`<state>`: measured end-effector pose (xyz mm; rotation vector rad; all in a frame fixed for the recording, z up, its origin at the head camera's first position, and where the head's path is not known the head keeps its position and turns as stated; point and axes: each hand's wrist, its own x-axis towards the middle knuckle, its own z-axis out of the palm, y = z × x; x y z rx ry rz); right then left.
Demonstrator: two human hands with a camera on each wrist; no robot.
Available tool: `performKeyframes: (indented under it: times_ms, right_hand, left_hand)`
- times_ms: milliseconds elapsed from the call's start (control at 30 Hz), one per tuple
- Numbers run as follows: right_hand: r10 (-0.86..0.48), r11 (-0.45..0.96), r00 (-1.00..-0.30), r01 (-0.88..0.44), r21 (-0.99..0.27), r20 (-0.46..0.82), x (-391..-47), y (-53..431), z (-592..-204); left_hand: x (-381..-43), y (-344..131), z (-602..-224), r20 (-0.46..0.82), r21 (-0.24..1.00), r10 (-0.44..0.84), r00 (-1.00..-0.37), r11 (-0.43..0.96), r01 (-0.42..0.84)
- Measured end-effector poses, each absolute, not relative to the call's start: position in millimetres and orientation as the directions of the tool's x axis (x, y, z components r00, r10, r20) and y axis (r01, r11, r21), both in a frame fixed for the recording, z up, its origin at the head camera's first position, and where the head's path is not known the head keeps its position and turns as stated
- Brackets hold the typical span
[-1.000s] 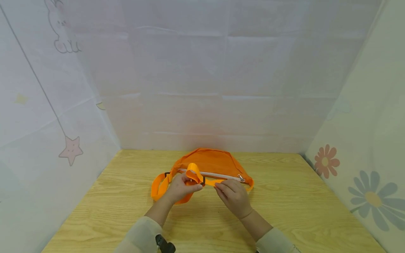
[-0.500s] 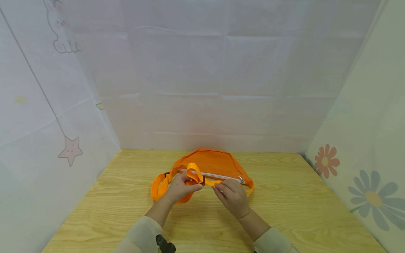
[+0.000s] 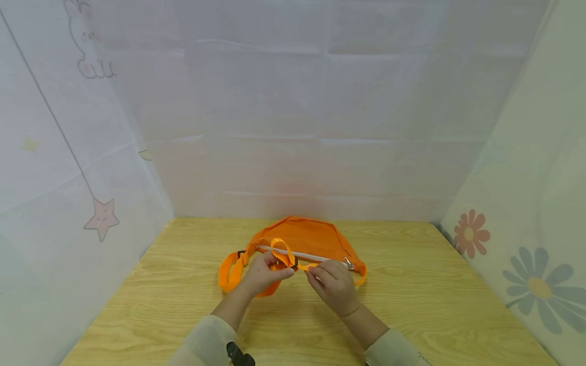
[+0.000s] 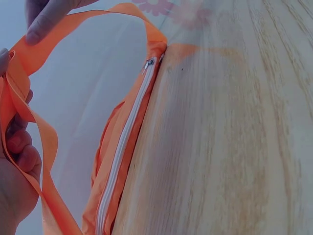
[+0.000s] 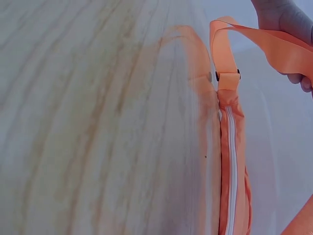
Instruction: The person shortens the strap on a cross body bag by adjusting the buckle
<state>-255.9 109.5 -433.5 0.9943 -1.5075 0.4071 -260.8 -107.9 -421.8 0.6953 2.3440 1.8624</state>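
Note:
An orange waist bag [image 3: 302, 236] lies on the table with its white zipper [image 3: 306, 255] facing me. My left hand [image 3: 261, 278] holds its orange strap just left of a dark slider buckle [image 3: 295, 263]. Above the left fingers the strap stands up in a small loop [image 3: 276, 242]. To the right of the buckle, my right hand [image 3: 336, 287] pinches the strap between thumb and fingers. In the left wrist view, the strap [image 4: 83, 20] arches from the hands to the bag's zipper end. A second dark buckle [image 5: 228, 76] shows at the bag's other end in the right wrist view.
The wood-grain table [image 3: 435, 305] extends around the bag on both sides. Pale printed sheets [image 3: 293, 127] stand behind and beside it. A black device [image 3: 240, 354] sits by the left sleeve.
My right hand has shifted slightly left, toward the buckle, so less strap shows between them. The small loop looks a little rounder. My left hand has barely moved.

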Motion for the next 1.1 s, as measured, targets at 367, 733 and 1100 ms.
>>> performKeyframes:
  times_ms: [367,733,1100]
  right_hand:
    - [-0.375,0.574,0.087,-0.761,0.304,0.923,-253.1,104.8,-436.3]
    - [-0.363,0.573,0.028,-0.781,0.247,0.931,-255.0,106.9,-435.1]
    - [-0.376,0.567,0.062,-0.774,0.283,0.924,-254.4,104.1,-435.1]
  left_hand:
    - [-260.4,-108.6,-422.7,0.253,0.934,0.401,-0.880,0.135,0.330]
    - [-257.9,-108.9,-421.9,0.225,0.942,0.401,-0.888,0.144,0.303]
    - [-257.2,-107.1,-421.8,0.226,0.938,0.421,-0.878,0.149,0.313]
